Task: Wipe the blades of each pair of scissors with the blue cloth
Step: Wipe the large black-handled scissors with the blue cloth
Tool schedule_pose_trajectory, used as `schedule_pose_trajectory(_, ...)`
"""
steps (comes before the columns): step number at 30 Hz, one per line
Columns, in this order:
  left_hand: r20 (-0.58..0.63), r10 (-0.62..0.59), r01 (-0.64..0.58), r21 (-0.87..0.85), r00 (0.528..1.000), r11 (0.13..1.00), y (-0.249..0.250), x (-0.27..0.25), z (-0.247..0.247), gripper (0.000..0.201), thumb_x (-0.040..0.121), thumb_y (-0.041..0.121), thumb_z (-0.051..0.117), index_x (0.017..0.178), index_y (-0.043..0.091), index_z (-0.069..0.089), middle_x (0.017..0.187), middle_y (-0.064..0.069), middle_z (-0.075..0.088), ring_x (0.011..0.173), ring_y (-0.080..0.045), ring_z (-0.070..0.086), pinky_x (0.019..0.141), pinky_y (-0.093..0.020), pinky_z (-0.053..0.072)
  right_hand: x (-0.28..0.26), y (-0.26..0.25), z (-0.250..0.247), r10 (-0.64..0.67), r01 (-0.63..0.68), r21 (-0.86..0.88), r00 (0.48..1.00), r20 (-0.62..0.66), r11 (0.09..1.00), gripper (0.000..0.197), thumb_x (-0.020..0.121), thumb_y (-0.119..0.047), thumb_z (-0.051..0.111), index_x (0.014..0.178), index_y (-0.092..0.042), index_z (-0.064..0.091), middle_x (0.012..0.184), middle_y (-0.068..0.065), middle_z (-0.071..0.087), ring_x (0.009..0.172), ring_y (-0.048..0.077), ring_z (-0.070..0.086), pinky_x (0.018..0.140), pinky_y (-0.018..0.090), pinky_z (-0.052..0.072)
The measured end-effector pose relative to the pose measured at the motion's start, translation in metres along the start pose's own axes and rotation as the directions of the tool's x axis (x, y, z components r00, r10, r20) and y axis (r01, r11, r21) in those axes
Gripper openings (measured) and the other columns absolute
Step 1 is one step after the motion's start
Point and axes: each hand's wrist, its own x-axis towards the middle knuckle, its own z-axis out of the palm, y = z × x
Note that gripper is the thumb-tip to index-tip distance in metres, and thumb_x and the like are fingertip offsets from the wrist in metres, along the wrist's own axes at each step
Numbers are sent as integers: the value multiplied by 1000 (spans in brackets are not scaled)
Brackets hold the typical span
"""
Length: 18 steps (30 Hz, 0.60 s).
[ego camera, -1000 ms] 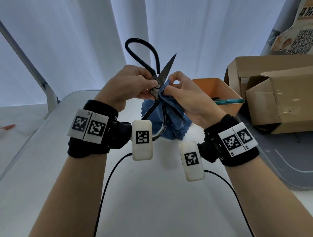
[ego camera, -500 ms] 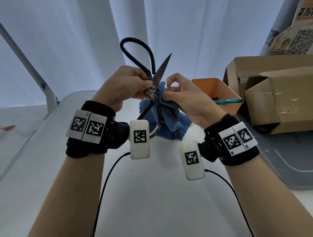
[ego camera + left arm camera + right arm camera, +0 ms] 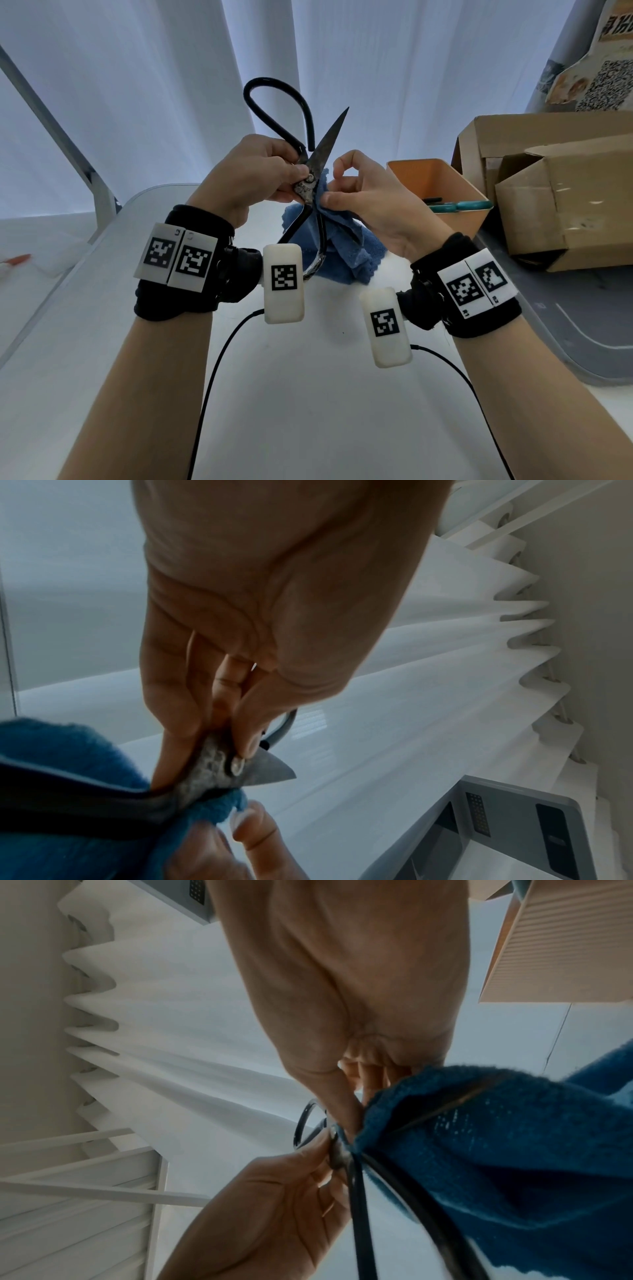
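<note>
Black-handled scissors (image 3: 310, 171) with dull, spotted blades are held spread apart above the white table (image 3: 308, 394). My left hand (image 3: 260, 178) pinches them at the pivot screw (image 3: 236, 767). One blade (image 3: 330, 137) points up; the other goes down into the blue cloth (image 3: 337, 240). My right hand (image 3: 363, 195) pinches the cloth around that lower blade just below the pivot, thumb in front. The right wrist view shows the cloth (image 3: 496, 1164) hanging in folds over the blade and a handle loop (image 3: 304, 1123) behind my thumb.
An orange bin (image 3: 442, 195) at the right holds teal-handled scissors (image 3: 459, 206). Cardboard boxes (image 3: 555, 192) stand beyond it on a grey surface. White curtains hang behind. A metal frame post (image 3: 54, 137) rises at the left. Cables trail from both wrist cameras.
The scissors and both hands have shifted slightly left and down. My right hand's pinch on the cloth has stayed near the pivot.
</note>
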Motion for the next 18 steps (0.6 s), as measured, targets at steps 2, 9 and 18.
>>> schedule_pose_trajectory(2, 10, 9, -9, 10, 1000, 1000, 0, 0, 1, 13, 96, 6, 60, 105, 3, 68, 79, -3, 70, 61, -6, 69, 59, -16, 54, 1, 0, -1, -3, 3, -21, 1000, -9, 1000, 35, 84, 5, 73, 100, -11, 46, 74, 3, 59, 77, 21, 61, 76, 30, 53)
schedule_pose_trajectory(9, 20, 19, -20, 24, 1000, 1000, 3, -2, 6, 14, 96, 4, 59, 107, -1, 66, 80, -6, 70, 55, -5, 68, 52, -13, 50, 1, -1, -6, -10, 10, -7, 1000, -26, 1000, 27, 90, 7, 64, 103, -10, 46, 76, 5, 64, 75, 17, 67, 74, 26, 55)
schedule_pose_trajectory(18, 43, 33, -35, 43, 999, 998, 3, 0, 7, 14, 96, 7, 60, 107, 1, 67, 81, -6, 70, 59, -6, 68, 55, -15, 52, 0, -1, -10, -29, 27, -37, 999, -45, 999, 33, 85, 2, 73, 101, -10, 47, 71, 2, 61, 72, 18, 63, 72, 26, 54)
